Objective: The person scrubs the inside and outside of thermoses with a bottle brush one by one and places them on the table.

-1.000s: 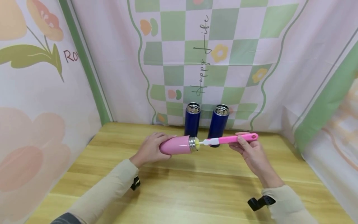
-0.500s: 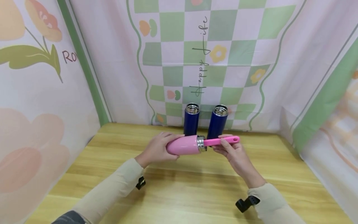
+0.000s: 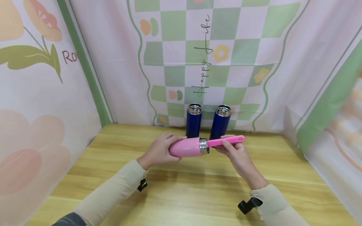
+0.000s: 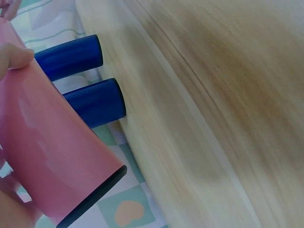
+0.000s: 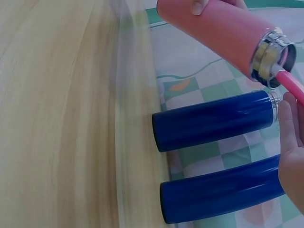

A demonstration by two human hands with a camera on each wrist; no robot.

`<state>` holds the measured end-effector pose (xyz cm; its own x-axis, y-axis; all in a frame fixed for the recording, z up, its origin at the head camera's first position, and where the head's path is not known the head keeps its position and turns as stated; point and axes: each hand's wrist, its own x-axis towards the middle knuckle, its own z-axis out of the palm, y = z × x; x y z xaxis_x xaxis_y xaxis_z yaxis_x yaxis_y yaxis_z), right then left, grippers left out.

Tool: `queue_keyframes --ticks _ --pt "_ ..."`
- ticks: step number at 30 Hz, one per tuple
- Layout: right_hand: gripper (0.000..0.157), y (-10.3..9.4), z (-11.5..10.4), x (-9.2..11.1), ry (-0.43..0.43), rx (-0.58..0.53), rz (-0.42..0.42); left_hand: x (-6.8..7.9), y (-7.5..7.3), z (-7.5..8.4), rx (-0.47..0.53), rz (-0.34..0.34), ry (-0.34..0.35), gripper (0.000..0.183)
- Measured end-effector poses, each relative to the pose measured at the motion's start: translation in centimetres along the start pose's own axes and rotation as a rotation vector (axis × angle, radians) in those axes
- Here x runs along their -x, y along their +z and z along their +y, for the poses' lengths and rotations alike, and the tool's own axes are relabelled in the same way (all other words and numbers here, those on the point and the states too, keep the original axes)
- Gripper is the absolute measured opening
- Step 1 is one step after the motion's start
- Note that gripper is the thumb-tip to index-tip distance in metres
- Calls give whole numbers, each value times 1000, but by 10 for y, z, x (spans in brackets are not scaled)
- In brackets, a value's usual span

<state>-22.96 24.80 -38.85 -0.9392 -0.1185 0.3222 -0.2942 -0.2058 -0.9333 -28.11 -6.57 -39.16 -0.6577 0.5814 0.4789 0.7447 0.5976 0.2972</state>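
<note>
A pink thermos bottle [image 3: 185, 147] lies sideways in the air above the table, its steel mouth pointing right. My left hand [image 3: 161, 149] grips it around the base end. In the right wrist view, a bottle brush [image 5: 290, 82] runs into the threaded mouth. The brush's head is hidden inside the bottle, and its bright pink handle sticks out. My right hand [image 3: 236, 155] pinches that handle between thumb and fingers. Behind the bottle stand two lidless dark blue thermos bottles, the left one [image 3: 193, 124] and the right one [image 3: 220, 125], both upright with open steel mouths.
The wooden table [image 3: 181, 194] spreads beneath both hands. At its back edge, right behind the blue bottles, hangs a checkered cloth [image 3: 198, 53]. Printed curtains also close in the left [image 3: 48, 125] and right sides.
My right hand has moved left, pushing the brush deep into the pink bottle. The left hand with the bottle has shifted slightly right. Over the last half second both are nearly still.
</note>
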Motion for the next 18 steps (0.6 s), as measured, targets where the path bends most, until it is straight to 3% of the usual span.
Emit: queue_keyframes --ticks 9,18 --pt "14 -7 -6 0 -116 -103 20 2 -2 -9 -23 49 -2 72" --pt "16 -14 -13 1 -150 -101 25 4 -9 -13 -45 39 -30 76"
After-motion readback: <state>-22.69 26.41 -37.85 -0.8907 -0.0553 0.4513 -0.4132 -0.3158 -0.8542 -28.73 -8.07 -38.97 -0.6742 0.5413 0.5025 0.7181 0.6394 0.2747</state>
